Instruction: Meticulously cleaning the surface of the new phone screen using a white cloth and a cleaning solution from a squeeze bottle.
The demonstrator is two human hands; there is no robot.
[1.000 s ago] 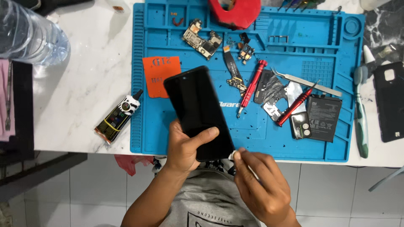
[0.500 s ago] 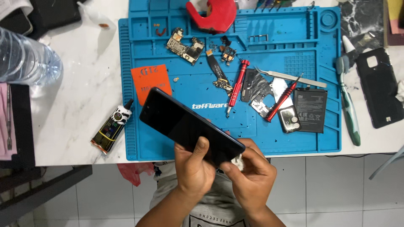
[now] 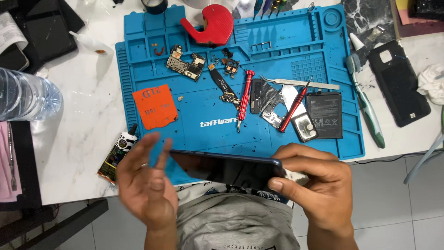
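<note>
- Two hands of mine hang over the near edge of the blue repair mat, which lies on a white marbled table.
- My right hand grips the right end of a dark phone, thumb under the corner and fingers curled over the top; a small white scrap shows beside the thumb, and I cannot tell what it is.
- I hold the phone level and lengthwise, left to right, its dark glass facing up, just over the mat's near edge and above my grey shirt.
- My left hand is open and blurred, palm up, fingers spread, just beside the phone's left end; I cannot tell whether it touches it.
- Farther out on the mat lie an orange card on the left, a bare circuit board, a red screwdriver, a second red screwdriver, steel tweezers and a black battery.
- At the far edge sits a red tape dispenser.
- Off the mat to the right lie a toothbrush and a black back cover.
- To the left stands a clear water bottle, and a small black and yellow part lies near my left hand.
</note>
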